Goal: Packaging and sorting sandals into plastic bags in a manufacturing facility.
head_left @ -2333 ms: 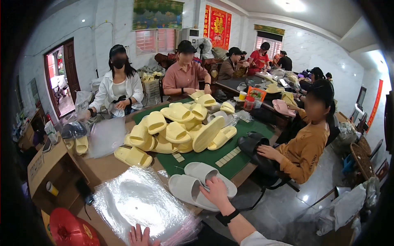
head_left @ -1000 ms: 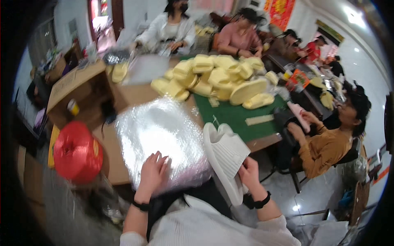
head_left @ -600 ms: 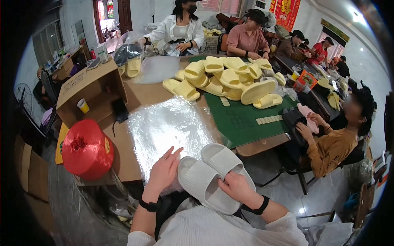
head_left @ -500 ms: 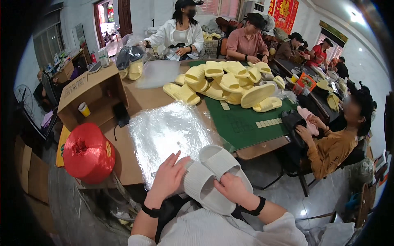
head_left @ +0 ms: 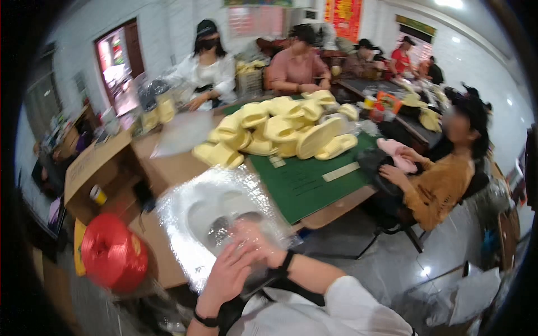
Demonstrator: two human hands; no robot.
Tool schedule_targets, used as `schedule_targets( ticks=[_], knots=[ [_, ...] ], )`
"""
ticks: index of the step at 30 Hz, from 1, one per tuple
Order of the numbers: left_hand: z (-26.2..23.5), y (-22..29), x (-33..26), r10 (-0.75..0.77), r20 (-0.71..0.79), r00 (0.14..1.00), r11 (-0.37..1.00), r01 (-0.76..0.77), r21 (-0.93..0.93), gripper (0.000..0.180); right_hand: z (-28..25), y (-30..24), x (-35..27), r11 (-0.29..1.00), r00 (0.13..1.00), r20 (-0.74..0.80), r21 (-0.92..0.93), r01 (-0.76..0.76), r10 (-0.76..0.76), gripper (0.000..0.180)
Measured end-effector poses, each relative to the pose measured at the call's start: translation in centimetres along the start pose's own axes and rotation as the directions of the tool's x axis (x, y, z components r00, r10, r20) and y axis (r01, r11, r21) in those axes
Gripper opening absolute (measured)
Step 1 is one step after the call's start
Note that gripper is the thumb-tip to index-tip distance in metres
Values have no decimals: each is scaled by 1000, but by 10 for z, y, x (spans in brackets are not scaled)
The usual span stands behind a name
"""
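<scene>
A pair of pale grey slide slippers [head_left: 204, 215] lies inside or beneath a clear, shiny plastic bag [head_left: 175, 215] in front of me. The bag's film glints over their straps, and the heel ends point toward me. My right hand [head_left: 256, 242] is at the slippers' foot openings, seemingly under the film; its fingers are smeared by motion. Close beside it and partly in front, my left hand [head_left: 228, 273] has its fingers stretched out over the near side of the bag. Black bands circle both wrists.
Yellow slippers [head_left: 283, 126] are piled on the table beyond a green mat [head_left: 300, 190]. A red twine roll [head_left: 114, 252] and an open cardboard box [head_left: 98, 165] stand at the left. At the right, a co-worker [head_left: 443, 182] handles a pink slipper [head_left: 397, 155]; others sit farther back.
The grey slippers have moved left and away from me, from above my lap to in or under the bag. Both hands have come together there. My view has swung right.
</scene>
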State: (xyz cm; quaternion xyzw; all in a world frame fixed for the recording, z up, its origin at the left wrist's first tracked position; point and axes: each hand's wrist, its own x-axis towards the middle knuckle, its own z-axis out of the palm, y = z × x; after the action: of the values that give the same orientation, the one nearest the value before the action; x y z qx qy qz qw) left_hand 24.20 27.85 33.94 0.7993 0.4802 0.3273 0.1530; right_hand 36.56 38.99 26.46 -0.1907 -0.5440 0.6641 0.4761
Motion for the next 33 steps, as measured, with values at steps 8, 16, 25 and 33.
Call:
schedule_targets(
  ticks=[8,16,25,33],
  knots=[
    [-18,-9,-16,-178,-126,976,984,180,7,35,27,78,98,471,988,-108,-870,-146,106,28],
    [29,-85,-85,-310,-265,913,902,371,222,80,11,56,13,448,953,134,-859,248,-272,67],
    [11,-73,-112,-448,-399,800,861,507,50,51,-54,-52,-103,657,996,64,-749,87,-60,17],
    [3,-62,-131,-645,-469,603,761,558,-330,43,-93,-50,-87,366,965,201,-896,252,-171,60]
  ],
)
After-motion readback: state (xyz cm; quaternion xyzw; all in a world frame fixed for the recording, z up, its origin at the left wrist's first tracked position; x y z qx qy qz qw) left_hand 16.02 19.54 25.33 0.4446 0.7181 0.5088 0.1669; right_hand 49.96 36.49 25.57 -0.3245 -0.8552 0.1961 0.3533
